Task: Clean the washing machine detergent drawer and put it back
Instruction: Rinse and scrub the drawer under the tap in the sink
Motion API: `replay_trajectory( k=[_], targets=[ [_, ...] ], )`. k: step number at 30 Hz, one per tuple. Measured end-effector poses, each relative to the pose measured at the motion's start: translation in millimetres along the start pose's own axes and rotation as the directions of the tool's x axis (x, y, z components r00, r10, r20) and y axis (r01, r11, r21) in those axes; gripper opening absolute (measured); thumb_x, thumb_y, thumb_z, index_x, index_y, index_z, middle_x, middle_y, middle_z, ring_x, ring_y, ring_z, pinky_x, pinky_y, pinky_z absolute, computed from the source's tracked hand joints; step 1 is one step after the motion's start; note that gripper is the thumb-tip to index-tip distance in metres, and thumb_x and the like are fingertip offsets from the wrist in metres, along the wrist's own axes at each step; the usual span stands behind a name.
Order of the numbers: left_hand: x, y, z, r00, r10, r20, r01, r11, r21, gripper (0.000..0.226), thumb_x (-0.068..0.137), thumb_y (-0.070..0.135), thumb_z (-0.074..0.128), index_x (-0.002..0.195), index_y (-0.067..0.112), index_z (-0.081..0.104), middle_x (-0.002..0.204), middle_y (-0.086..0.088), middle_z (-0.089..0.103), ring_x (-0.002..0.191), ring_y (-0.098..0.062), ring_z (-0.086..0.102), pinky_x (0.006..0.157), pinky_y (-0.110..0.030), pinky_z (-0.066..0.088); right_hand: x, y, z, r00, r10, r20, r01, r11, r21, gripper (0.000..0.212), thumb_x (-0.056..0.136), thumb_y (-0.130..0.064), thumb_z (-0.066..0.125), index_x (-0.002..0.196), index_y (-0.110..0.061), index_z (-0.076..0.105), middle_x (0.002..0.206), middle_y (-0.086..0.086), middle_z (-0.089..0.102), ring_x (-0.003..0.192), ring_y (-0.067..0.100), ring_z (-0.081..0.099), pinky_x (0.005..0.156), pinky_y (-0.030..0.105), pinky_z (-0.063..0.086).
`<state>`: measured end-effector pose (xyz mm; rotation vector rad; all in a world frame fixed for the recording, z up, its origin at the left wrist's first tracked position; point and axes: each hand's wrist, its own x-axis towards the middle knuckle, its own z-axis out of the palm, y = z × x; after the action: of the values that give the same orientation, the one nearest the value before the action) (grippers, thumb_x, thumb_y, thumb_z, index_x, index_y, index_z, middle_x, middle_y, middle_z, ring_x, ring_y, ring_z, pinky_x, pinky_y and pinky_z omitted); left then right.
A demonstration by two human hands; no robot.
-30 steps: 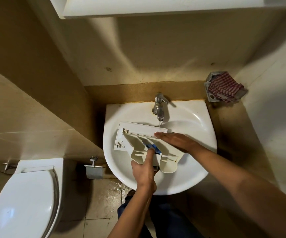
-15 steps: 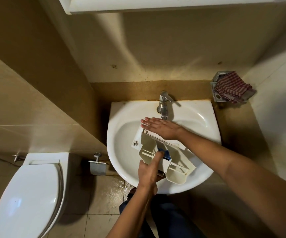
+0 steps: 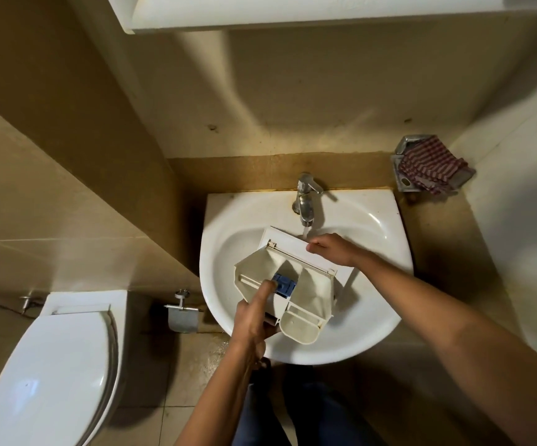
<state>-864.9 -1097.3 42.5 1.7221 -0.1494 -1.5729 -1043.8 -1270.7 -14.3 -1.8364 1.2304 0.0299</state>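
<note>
A cream detergent drawer (image 3: pixel 312 286) with a blue insert (image 3: pixel 284 284) lies tilted over the white basin (image 3: pixel 367 329). My left hand (image 3: pixel 254 320) grips its near end, the thumb lying along the middle divider up to the blue insert. My right hand (image 3: pixel 333 249) holds the drawer's white front panel at the far edge, fingers curled over it. A thin stream of water runs from the chrome tap (image 3: pixel 305 201) onto the panel beside my right hand.
A toilet (image 3: pixel 54 365) with its lid down stands at the left. A paper holder (image 3: pixel 181 317) hangs on the wall between toilet and basin. A metal soap dish with a red checked cloth (image 3: pixel 431 164) sits at the right. A white cabinet (image 3: pixel 325 11) overhangs.
The drawer has been turned in the basin, its open compartments swinging left and nearer to me. My right hand went from lying flat on the panel to curling over its edge.
</note>
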Motion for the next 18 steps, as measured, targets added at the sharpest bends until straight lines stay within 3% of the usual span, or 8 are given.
replay_trajectory(
  k=[3,5,7,10,13,18],
  targets=[
    [9.2,5.3,-9.5,0.997,-0.031,0.065,0.028,0.999,0.038,0.047,0.077,0.041,0.067,0.106,0.003,0.068,0.076,-0.013,0.057,0.059,-0.022,0.051,0.062,-0.032,0.052,-5.4,1.0,-2.6,0.998,0.047,-0.035,-0.049,0.998,-0.036,0.028,0.097,-0.023,0.053,0.070,-0.016,0.054,0.067,-0.006,0.047,0.061,0.004,0.042,0.056,0.015,0.033],
    [14.6,8.9,-17.9,0.992,-0.057,0.111,0.052,0.997,0.049,0.045,0.079,0.040,0.066,0.108,0.006,0.069,0.082,-0.011,0.057,0.068,-0.021,0.048,0.067,-0.035,0.048,-12.4,0.0,-5.0,0.997,0.054,-0.054,-0.056,0.998,-0.036,0.013,0.094,-0.017,0.057,0.094,-0.006,0.066,0.079,0.000,0.060,0.068,0.008,0.054,0.066,0.026,0.041],
    [20.0,14.3,-29.1,0.986,-0.076,0.146,0.069,0.996,0.057,0.040,0.082,0.038,0.064,0.108,0.009,0.069,0.088,-0.010,0.058,0.078,-0.024,0.047,0.071,-0.037,0.046,-20.2,-4.7,-7.9,0.995,0.047,-0.092,-0.049,0.998,-0.025,0.019,0.091,-0.012,0.060,0.106,-0.005,0.067,0.094,0.008,0.068,0.082,0.017,0.062,0.074,0.030,0.046],
    [28.6,22.4,-48.8,0.986,-0.072,0.153,0.065,0.997,0.051,0.035,0.084,0.040,0.065,0.105,0.012,0.068,0.087,-0.008,0.064,0.081,-0.024,0.056,0.069,-0.036,0.053,-32.5,-19.1,-11.2,0.987,0.031,-0.157,-0.036,0.999,-0.031,0.016,0.088,-0.010,0.059,0.098,0.001,0.066,0.074,0.012,0.061,0.063,0.010,0.049,0.059,0.026,0.035],
    [37.9,31.6,-63.1,0.986,-0.074,0.152,0.072,0.997,0.021,0.034,0.083,0.045,0.067,0.103,0.017,0.067,0.083,-0.005,0.073,0.082,-0.023,0.066,0.070,-0.040,0.058,-39.3,-36.9,-7.7,0.966,0.046,-0.255,-0.072,0.993,-0.095,0.017,0.086,-0.012,0.056,0.086,0.004,0.060,0.060,0.002,0.044,0.057,0.012,0.039,0.054,0.029,0.027],
    [53.8,46.4,-69.6,0.987,-0.060,0.151,0.046,0.995,0.092,0.043,0.077,0.050,0.072,0.103,0.015,0.068,0.079,-0.003,0.076,0.078,-0.021,0.068,0.063,-0.033,0.054,-60.5,-65.8,5.6,0.901,0.115,-0.418,-0.190,0.971,-0.143,0.019,0.087,-0.020,0.054,0.099,-0.008,0.064,0.067,-0.001,0.060,0.070,0.024,0.060,0.065,0.032,0.052]
  ],
)
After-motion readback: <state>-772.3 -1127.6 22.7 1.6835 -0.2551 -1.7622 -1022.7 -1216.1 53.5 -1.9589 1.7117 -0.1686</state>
